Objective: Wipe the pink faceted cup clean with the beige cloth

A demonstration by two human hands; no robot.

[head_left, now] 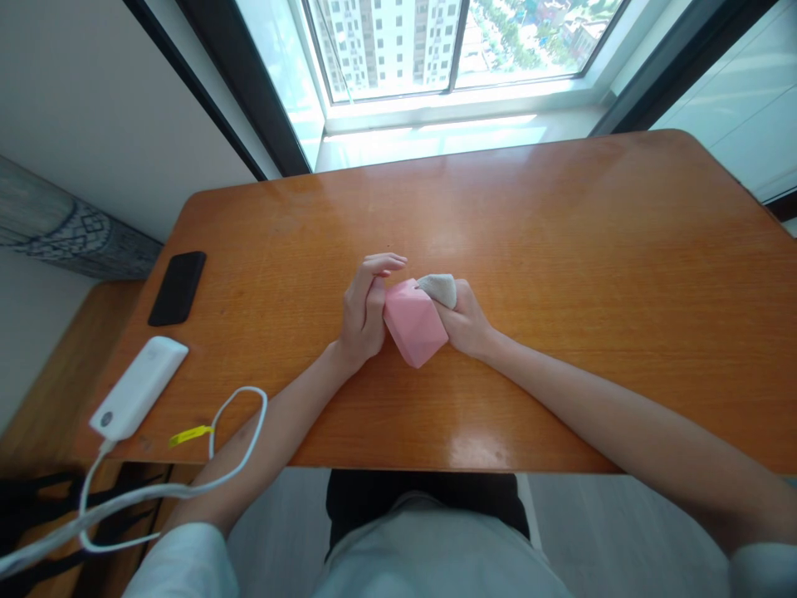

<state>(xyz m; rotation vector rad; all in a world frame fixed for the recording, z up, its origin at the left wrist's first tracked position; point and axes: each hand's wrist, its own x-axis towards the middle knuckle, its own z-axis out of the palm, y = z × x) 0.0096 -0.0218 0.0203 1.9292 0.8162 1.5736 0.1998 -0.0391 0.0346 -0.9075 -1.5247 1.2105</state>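
Note:
A pink faceted object (416, 325), shaped like a small angular pot, is between my two hands just above or on the table; I cannot tell which. My left hand (366, 303) holds it from the left, palm side against it, with the fingers reaching past its far edge. Closed around a light grey cloth (439, 289), my right hand (466, 322) presses against the object's right side. Part of the cloth sticks out above the right fist. The object's far side and underside are hidden.
On the wooden table (560, 249), a black phone (178, 288) lies at the left. Nearer is a white power bank (139, 388) whose white cable (261, 415) loops over my left forearm. A yellow tag (190, 436) hangs on the cable. Beyond the table is a window (448, 87).

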